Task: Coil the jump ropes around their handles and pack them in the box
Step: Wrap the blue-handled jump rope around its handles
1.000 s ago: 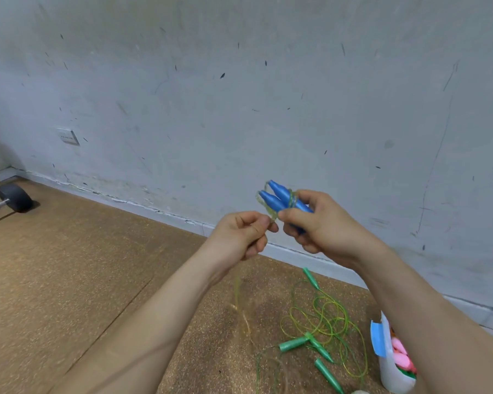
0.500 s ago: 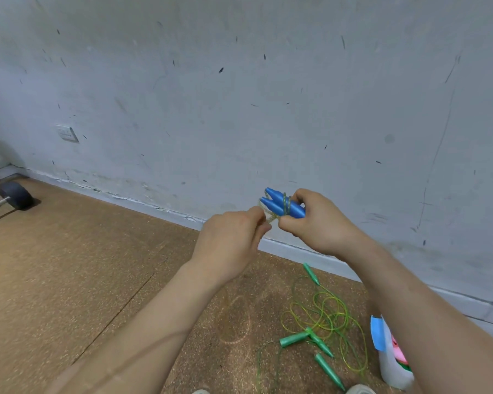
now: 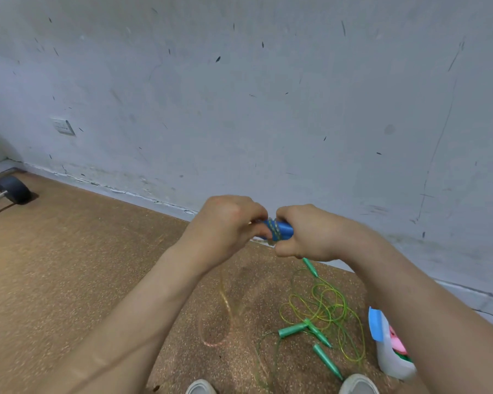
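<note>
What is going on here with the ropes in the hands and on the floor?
A person is coiling a jump rope. The right hand grips the pair of blue handles, which already carry a few turns of cord. The left hand pinches the cord at their tips, and a loose loop hangs below. Green jump ropes lie uncoiled on the floor beside a white box.

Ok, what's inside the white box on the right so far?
Pink handle-like shapes and a bit of green show at the opening of the box. The right forearm covers the rest, so how many ropes are packed cannot be told.
</note>
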